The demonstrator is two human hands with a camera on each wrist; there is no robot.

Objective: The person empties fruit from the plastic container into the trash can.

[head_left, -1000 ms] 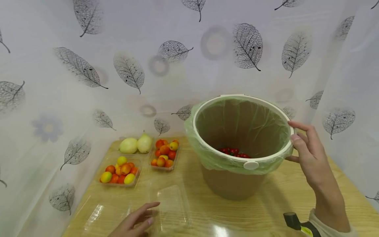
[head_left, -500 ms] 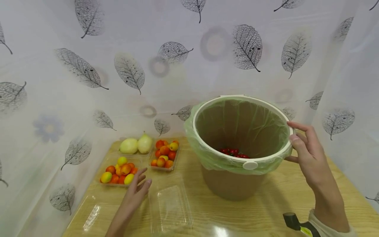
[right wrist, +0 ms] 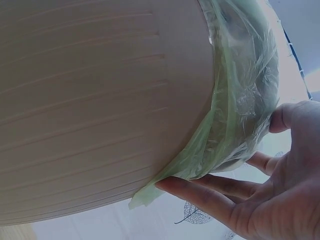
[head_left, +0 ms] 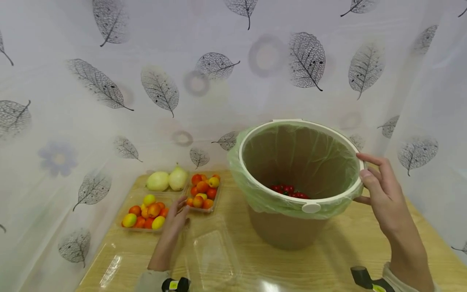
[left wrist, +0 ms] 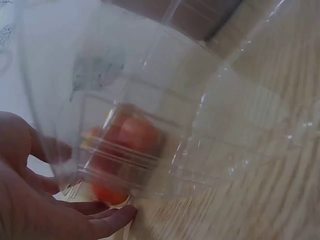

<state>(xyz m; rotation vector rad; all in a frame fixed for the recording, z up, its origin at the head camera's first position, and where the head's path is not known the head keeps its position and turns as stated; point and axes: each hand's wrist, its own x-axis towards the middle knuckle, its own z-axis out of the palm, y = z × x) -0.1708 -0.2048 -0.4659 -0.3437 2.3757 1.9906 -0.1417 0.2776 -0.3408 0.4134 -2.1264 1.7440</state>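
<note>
Your right hand [head_left: 379, 194] rests against the right side of the waste bin [head_left: 288, 227], at its white rim [head_left: 255, 184]. The thumb lies on top of the rim and the straight fingers [right wrist: 200, 192] sit under the overhang of the green bin liner [right wrist: 240, 100], touching it rather than clamping it. The bin stands upright on the wooden surface [head_left: 346, 243], and small red fruits [head_left: 290, 190] lie at its bottom.

Your left hand [head_left: 174, 221] lies flat on the surface with its fingers loosely extended and slightly apart. Its fingertips reach the gap between two clear trays: the near tray of orange and yellow fruits [head_left: 146, 211] just to its left, and the far tray of orange fruits [head_left: 202, 191] just beyond them. The left wrist view shows the fingers against the wall of a clear tray with orange fruit inside; whether they grip it cannot be told. An empty clear clamshell container [head_left: 215, 255] lies just right of the forearm. Two pale green pears [head_left: 168, 179] sit behind the trays, near the leaf-print curtain [head_left: 109, 81].

Compared with half a second ago, your left hand has advanced from the near tray's corner toward the far tray. Your right hand and the bin are unchanged.
</note>
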